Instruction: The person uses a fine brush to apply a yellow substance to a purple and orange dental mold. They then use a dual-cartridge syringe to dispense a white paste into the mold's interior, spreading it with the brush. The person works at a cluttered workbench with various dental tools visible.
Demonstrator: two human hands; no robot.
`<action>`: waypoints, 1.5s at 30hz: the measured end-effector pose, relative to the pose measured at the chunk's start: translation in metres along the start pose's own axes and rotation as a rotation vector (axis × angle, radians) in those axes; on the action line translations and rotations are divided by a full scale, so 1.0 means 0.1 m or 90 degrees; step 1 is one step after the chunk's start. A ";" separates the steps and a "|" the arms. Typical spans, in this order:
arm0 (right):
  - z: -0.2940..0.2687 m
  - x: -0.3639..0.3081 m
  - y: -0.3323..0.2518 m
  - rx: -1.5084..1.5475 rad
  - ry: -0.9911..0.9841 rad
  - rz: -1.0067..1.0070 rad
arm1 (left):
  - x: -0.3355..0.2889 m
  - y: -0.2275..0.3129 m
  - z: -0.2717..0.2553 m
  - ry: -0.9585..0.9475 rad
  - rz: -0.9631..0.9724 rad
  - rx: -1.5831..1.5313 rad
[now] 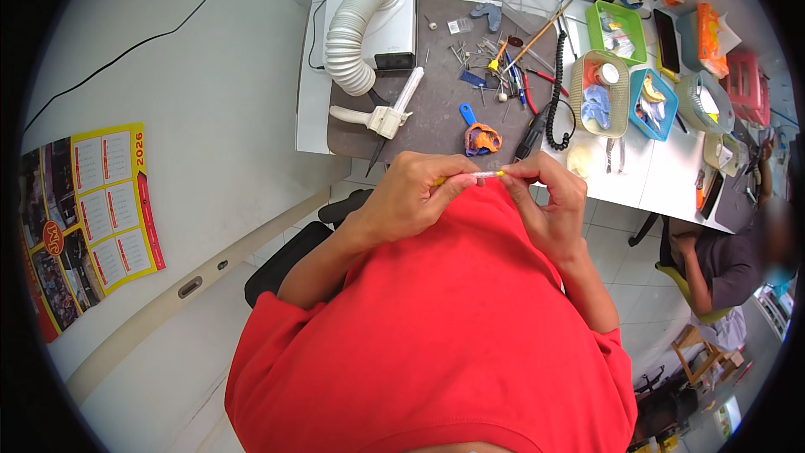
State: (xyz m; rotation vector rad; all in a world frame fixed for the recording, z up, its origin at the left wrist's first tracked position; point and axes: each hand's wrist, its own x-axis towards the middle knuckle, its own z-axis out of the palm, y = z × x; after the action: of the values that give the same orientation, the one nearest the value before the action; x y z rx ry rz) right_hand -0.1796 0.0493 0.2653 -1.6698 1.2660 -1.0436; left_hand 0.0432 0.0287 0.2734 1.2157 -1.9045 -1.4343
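Because your two hands meet at the near edge of the white surface (313,122), the slim clear tube with yellow ends (488,174) sits between them, in front of your red shirt (428,327). Your left hand (411,193) is curled, its thumb and forefinger pinching the tube's left part; your right hand (549,197) grips the right yellow end between thumb and fingertips. Holding it from both sides probably steadies so small a piece and leaves its middle open to your eye; what it contains is too small to tell.

Just beyond your hands, on the dark grey mat (348,144), lies an orange and purple moulded piece with a blue handle (482,140), and right of it a black handpiece (530,136) beside a black coiled cord (553,109). To the left rests an off-white pistol-shaped dispenser (386,122), near the white ribbed hose (348,38) that arches from a white box-shaped unit (404,21), perhaps so that its end reaches over the mat. Slender loose tools lie scattered farther off, likely for quick reach, while a beige plastic basket (577,88) and a blue plastic basket (656,132) stand to the right, apparently keeping small items together and off the mat.
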 end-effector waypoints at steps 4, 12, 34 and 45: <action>-0.03 -0.03 0.08 -0.070 0.018 -0.121 | 0.07 0.17 -0.07 -0.058 -0.030 -0.020; -0.07 -0.07 0.12 -0.112 0.011 -0.184 | 0.10 0.13 0.04 -0.112 -0.118 -0.167; 0.00 -0.12 0.90 0.287 -0.107 0.296 | 0.62 -1.71 0.01 0.291 -0.046 0.580; -0.10 -0.02 0.63 0.468 -0.164 0.291 | 0.32 -1.60 0.04 0.145 -0.151 0.592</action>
State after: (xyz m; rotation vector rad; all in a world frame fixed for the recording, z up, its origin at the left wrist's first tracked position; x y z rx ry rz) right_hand -0.2099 0.0373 0.2103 -0.8648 0.8761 -0.8316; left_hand 0.0834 -0.0075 0.1190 1.9463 -2.3763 -0.3982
